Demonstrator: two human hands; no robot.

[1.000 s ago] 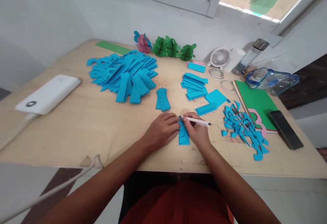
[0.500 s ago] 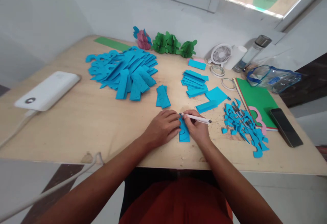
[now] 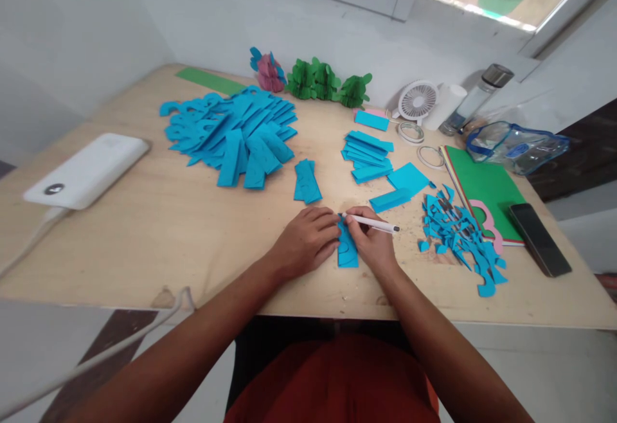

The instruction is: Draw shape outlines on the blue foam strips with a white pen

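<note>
With the blue strip [image 3: 348, 254] in front of us as the dial's centre and twelve pointing to the wall, our left hand [image 3: 308, 238] lies at nine, fingers together and laid over the strip's edge; its thumb is hidden. Our right hand [image 3: 372, 242], at three, pinches a white pen [image 3: 378, 224] near its tip, which meets the strip's far end. A curved line shows on the near part, so we judge this outline partly drawn; our fingers cover the rest.

At eleven, two strips [image 3: 307, 182] bear lines but look uncut. The big pile [image 3: 236, 128] at ten mixes scalloped cut pieces with lined strips in front. Scraps [image 3: 457, 233] at three suggest much cutting is done. The folded stack [image 3: 367, 155], between twelve and one, shows no lines we can make out, so those pieces seem left to mark.
</note>
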